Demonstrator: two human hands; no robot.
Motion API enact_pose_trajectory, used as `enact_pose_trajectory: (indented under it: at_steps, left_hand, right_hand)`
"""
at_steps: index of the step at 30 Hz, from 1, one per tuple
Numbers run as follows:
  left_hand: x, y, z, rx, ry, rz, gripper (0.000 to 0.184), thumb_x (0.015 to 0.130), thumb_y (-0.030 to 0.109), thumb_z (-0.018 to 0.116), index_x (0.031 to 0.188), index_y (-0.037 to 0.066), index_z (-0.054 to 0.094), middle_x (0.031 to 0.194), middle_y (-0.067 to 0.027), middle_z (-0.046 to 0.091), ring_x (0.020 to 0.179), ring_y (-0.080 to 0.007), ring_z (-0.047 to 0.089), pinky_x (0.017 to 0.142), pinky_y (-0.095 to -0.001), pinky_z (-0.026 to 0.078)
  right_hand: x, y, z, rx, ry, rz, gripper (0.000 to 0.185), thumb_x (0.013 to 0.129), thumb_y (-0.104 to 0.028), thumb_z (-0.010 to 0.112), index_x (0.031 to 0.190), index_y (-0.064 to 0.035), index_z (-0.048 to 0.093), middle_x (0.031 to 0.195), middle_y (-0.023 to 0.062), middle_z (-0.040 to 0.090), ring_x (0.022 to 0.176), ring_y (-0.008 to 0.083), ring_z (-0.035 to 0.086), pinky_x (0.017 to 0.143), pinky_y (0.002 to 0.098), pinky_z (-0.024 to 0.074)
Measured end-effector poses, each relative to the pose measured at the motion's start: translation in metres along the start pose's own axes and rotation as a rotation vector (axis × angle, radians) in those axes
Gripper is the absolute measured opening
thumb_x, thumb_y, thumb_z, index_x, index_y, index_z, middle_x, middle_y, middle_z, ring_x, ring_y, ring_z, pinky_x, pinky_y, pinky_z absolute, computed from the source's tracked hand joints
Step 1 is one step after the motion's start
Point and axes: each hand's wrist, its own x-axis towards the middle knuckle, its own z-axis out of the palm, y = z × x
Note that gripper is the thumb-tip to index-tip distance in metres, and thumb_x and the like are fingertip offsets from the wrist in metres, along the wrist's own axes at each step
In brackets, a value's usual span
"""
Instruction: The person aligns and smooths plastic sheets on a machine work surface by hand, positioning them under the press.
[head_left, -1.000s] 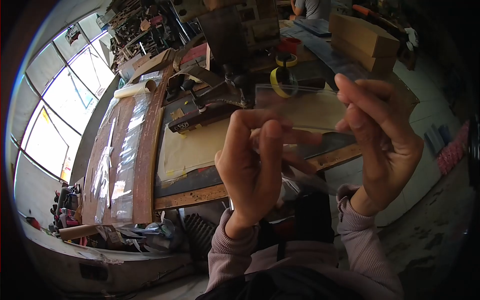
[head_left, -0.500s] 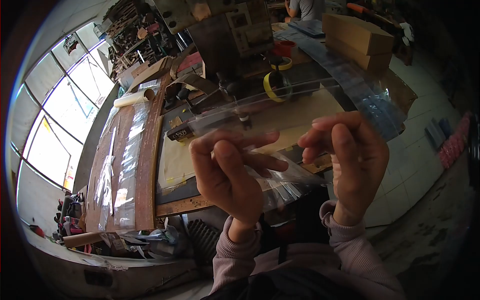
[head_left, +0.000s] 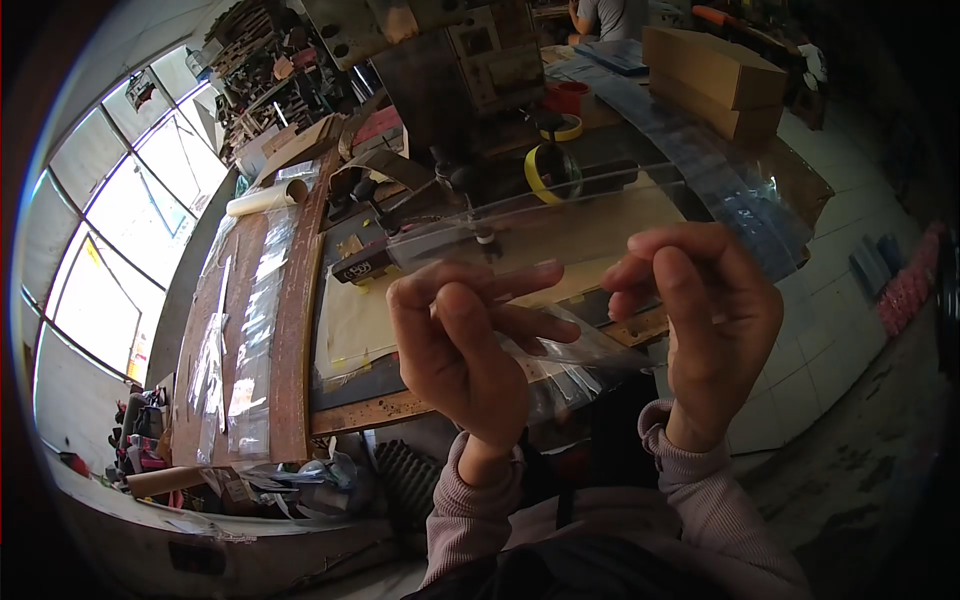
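Stretched between my hands, above the bench, is a clear plastic sheet (head_left: 545, 228); its upper edge shows as a pale slanting line and its lower part hangs crumpled below my fingers. My left hand (head_left: 462, 345) pinches it with the thumb against the bent index finger, the other fingers reaching inward. On the other side my right hand (head_left: 715, 310) also has thumb and index finger closed on the sheet. Under it lies a beige board (head_left: 350, 320) on the dark work surface, partly seen through the plastic.
A heavy metal machine (head_left: 430, 85) stands behind the bench. Yellow tape rolls (head_left: 540, 175) sit near it. Clear plastic strips (head_left: 262, 340) cover the left brown table (head_left: 290, 400). At the back right are cardboard boxes (head_left: 712, 75), bluish plastic sheeting (head_left: 690, 150) and a seated person (head_left: 605, 18).
Both hands have shifted very slightly to the right, the sheet moving with them. The pinch of each hand looks the same, and the bench things stay put.
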Motion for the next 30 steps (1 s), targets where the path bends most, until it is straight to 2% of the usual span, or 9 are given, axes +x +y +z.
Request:
enact_pose_trajectory:
  at_steps: [3,5,15,23,26,30]
  left_hand:
    - [0.001,0.001,0.001,0.014,0.001,0.005,0.026,0.106,0.026,0.034,0.104,0.001,0.037,0.087,-0.0235,0.070,0.052,-0.0169,0.067,0.040,-0.0165,0.042]
    - [0.001,0.000,0.000,0.008,-0.008,0.007,0.026,0.106,0.026,0.034,0.104,0.000,0.037,0.087,-0.0232,0.070,0.051,-0.0165,0.067,0.040,-0.0165,0.041]
    - [-0.003,-0.004,0.011,-0.082,-0.013,0.052,0.019,0.105,0.016,0.037,0.105,-0.002,0.041,0.085,-0.0219,0.071,0.055,-0.0169,0.068,0.040,-0.0177,0.044]
    - [-0.012,-0.002,0.007,-0.074,-0.063,-0.048,0.014,0.104,0.012,0.039,0.104,-0.001,0.044,0.085,-0.0197,0.071,0.056,-0.0167,0.068,0.042,-0.0178,0.044]
    - [-0.024,0.000,0.002,0.009,-0.027,-0.131,0.013,0.103,0.011,0.041,0.102,-0.001,0.046,0.084,-0.0174,0.071,0.056,-0.0149,0.068,0.042,-0.0179,0.044]
    - [-0.079,-0.023,-0.020,0.264,0.038,-0.240,0.011,0.102,0.009,0.046,0.099,-0.001,0.049,0.078,-0.0140,0.070,0.059,-0.0119,0.067,0.043,-0.0182,0.045]
  right_hand:
    - [0.001,0.001,-0.003,0.022,-0.038,-0.012,0.015,0.095,-0.007,0.055,0.098,0.0055,0.062,0.078,0.0128,0.067,0.065,0.0137,0.063,0.061,0.0241,0.0528]
    - [0.001,0.004,-0.010,0.078,-0.104,-0.040,0.012,0.095,-0.002,0.057,0.101,0.0068,0.062,0.085,0.0132,0.069,0.079,0.0148,0.069,0.070,0.0242,0.0577]
    - [0.005,0.009,-0.017,0.057,-0.055,-0.111,0.011,0.094,-0.005,0.059,0.098,0.0044,0.063,0.081,0.0114,0.069,0.070,0.0126,0.067,0.061,0.0215,0.0530]
    - [0.000,0.005,-0.020,-0.010,0.013,-0.084,0.010,0.094,-0.005,0.059,0.095,0.0043,0.063,0.075,0.0101,0.068,0.064,0.0115,0.066,0.056,0.0213,0.0519]
    - [-0.008,0.007,-0.023,-0.056,-0.014,-0.011,0.009,0.093,-0.005,0.059,0.094,0.0039,0.064,0.072,0.0089,0.067,0.061,0.0105,0.064,0.053,0.0213,0.0506]
    - [-0.048,0.029,-0.033,-0.046,-0.023,0.250,0.010,0.093,-0.006,0.060,0.092,0.0030,0.064,0.070,0.0085,0.067,0.059,0.0101,0.063,0.052,0.0214,0.0496]
